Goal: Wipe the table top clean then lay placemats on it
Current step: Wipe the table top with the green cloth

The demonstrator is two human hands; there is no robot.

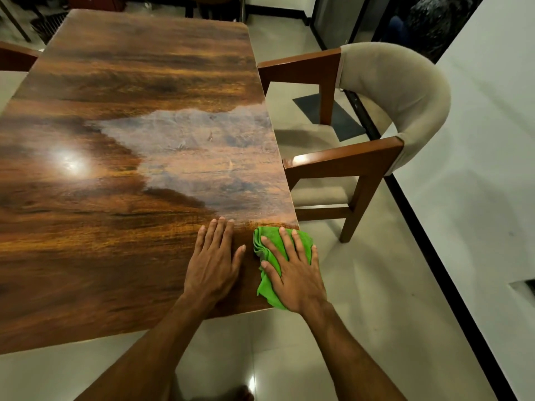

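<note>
A glossy dark wooden table top fills the left and middle of the view. A crumpled green cloth lies on its near right corner. My right hand presses flat on the cloth with the fingers spread. My left hand rests flat on the bare wood just to the left of the cloth, holding nothing. A pale hazy patch shows on the table's right half. No placemats are in view.
A wooden chair with a beige padded back stands at the table's right side. Another chair's arm shows at the far left. A white wall with a black skirting runs along the right. Pale floor tiles lie below.
</note>
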